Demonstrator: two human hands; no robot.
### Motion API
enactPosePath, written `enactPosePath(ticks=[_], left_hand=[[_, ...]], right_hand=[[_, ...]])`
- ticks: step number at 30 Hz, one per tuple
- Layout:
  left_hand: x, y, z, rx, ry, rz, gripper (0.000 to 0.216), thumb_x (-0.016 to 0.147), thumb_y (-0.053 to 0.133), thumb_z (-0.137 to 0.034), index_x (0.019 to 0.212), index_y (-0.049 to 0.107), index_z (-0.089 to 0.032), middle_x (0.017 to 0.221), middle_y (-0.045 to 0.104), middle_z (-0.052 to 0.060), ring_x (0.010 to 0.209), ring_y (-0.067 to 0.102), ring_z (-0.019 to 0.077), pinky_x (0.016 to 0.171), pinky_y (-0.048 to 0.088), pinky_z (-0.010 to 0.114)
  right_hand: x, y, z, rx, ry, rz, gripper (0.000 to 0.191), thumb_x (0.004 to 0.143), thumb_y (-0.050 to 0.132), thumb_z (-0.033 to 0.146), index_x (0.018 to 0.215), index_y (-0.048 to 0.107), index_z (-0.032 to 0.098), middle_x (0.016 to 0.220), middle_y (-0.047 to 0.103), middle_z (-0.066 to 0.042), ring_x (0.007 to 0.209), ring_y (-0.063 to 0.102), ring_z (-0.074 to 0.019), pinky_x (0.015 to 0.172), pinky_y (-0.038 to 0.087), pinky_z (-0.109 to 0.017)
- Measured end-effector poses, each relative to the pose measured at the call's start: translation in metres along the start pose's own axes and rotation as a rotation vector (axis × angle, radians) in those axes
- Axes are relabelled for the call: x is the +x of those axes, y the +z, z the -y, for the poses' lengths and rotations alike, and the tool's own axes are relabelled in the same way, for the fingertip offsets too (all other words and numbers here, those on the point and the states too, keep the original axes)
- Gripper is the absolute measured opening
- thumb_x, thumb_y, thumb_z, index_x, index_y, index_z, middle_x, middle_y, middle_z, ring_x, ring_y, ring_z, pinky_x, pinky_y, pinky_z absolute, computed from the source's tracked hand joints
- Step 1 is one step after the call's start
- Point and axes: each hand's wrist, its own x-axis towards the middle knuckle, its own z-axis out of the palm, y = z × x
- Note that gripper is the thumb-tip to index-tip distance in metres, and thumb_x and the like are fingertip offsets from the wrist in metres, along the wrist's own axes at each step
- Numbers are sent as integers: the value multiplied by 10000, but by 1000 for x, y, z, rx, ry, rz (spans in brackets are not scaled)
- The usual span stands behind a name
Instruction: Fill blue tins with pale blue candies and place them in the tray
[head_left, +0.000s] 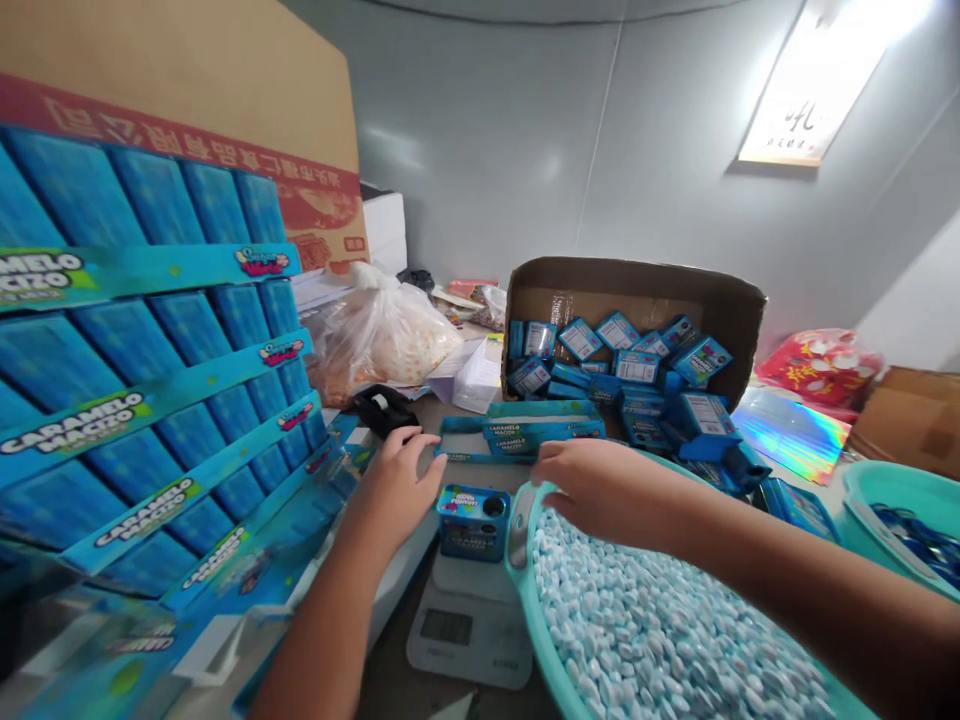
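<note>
My left hand (401,480) is open, its fingers apart, beside a turquoise cardboard display tray (466,440) with a blue printed front. My right hand (581,485) hovers at the near-left rim of a turquoise basin (534,610) full of pale blue and white candies (652,620). Its fingers are curled together and pointing down; whatever they hold is hidden. Between my hands, a small blue candy box (472,535) stands upright on a white digital scale (469,640). Neither hand touches this box.
Stacked trays of blue boxes (150,350) rise on the left before a large carton (187,80). A brown carton (637,275) at the back holds many blue boxes, some spilling out. A tied plastic bag (390,335), a black tape dispenser (382,408) and another turquoise basin (892,485) surround the workspace.
</note>
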Motion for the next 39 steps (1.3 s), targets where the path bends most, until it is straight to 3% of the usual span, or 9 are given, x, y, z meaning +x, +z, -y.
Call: enactPosePath(ticks=[5, 10, 13, 17, 21, 26, 30, 34, 39], left_hand=[[-1, -1, -2, 3, -1, -17, 335, 911, 509, -389, 1128, 685, -205, 1322, 563, 103, 1220, 580, 286, 1093, 462, 422], [-1, 1, -4, 14, -22, 13, 313, 910, 523, -358, 1128, 679, -196, 1297, 573, 96, 1216, 582, 276, 1088, 462, 403], [-2, 2, -3, 16, -27, 28, 315, 913, 528, -372, 1132, 676, -201, 1300, 575, 91, 1210, 585, 271, 1079, 468, 397], [-1, 2, -2, 2, -34, 41, 314, 916, 527, -379, 1133, 676, -209, 1312, 568, 85, 1201, 587, 268, 1080, 461, 401], [-1, 0, -2, -2, -45, 38, 322, 912, 520, -382, 1135, 676, -208, 1319, 562, 88, 1193, 590, 269, 1068, 473, 400], [-1, 0, 0, 7, -22, 16, 327, 910, 513, -387, 1123, 677, -202, 1301, 569, 98, 1194, 591, 277, 1084, 464, 413], [-1, 1, 0, 26, -2, 16, 318, 912, 510, -380, 1113, 677, -199, 1293, 582, 101, 1187, 598, 272, 1075, 465, 396], [-3, -1, -5, 59, -34, 9, 336, 918, 499, -374, 1140, 670, -188, 1301, 583, 111, 1153, 616, 291, 1028, 492, 409], [-5, -4, -10, 86, -82, -7, 340, 919, 501, -365, 1142, 674, -174, 1285, 592, 127, 1084, 641, 299, 958, 522, 417]], right_hand=[[-27, 43, -16, 216, -1, 197, 396, 775, 811, 363, 1105, 683, 187, 1095, 673, -79, 933, 636, -252, 756, 452, -333], [-22, 61, -14, 298, 78, 228, 266, 714, 841, 344, 885, 691, 204, 843, 667, -1, 744, 566, -178, 599, 332, -274], [-22, 58, -15, 288, 108, 280, 163, 737, 792, 285, 710, 660, 193, 659, 591, 20, 598, 465, -134, 529, 242, -277], [-23, 52, -22, 274, 96, 252, 62, 761, 710, 187, 712, 673, 197, 688, 621, 6, 611, 481, -133, 555, 261, -280], [-14, 38, -30, 217, 73, 144, 90, 814, 680, 207, 729, 661, 187, 727, 652, -8, 644, 517, -134, 585, 290, -275], [16, -3, -21, 115, -65, 2, 50, 828, 658, 143, 818, 700, 165, 795, 680, -23, 672, 518, -123, 619, 310, -257], [42, -26, 2, 56, -231, -24, 25, 822, 705, 125, 839, 718, 138, 788, 682, -24, 695, 514, -125, 641, 314, -248], [58, -26, 20, 52, -289, 54, 129, 813, 718, 85, 939, 742, 104, 880, 716, -52, 772, 560, -143, 672, 334, -244], [62, -13, 19, 43, -349, 69, 177, 818, 730, 101, 994, 738, 112, 908, 712, -61, 838, 589, -179, 717, 357, -266]])
